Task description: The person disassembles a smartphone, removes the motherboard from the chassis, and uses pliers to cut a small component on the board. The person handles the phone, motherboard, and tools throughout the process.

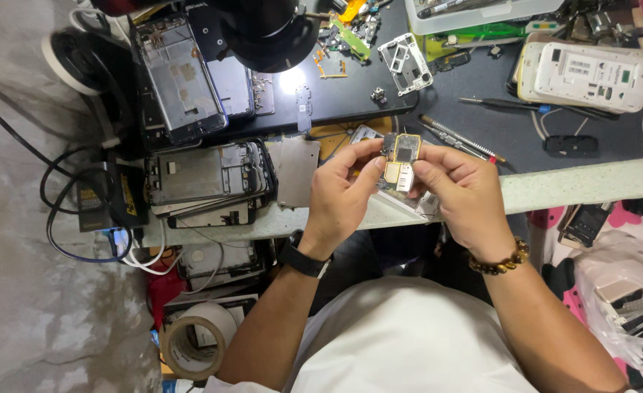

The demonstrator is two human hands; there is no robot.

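Stack of stripped phone frames [205, 182] left of circuit board, on bench [554, 185]. Left hand [339, 193] fingers pinch circuit board [401, 161] at left edge; right hand [467, 196] fingers pinch right edge. Board held above bench front edge, upright. Judged light, stiff, fragile; best held by bare edges, off components. Screwdriver [459, 138] right of board.

A stained grey concrete floor [16, 306] is being seen at left; a pale-edged tabletop [569, 185] is being lit brightly.
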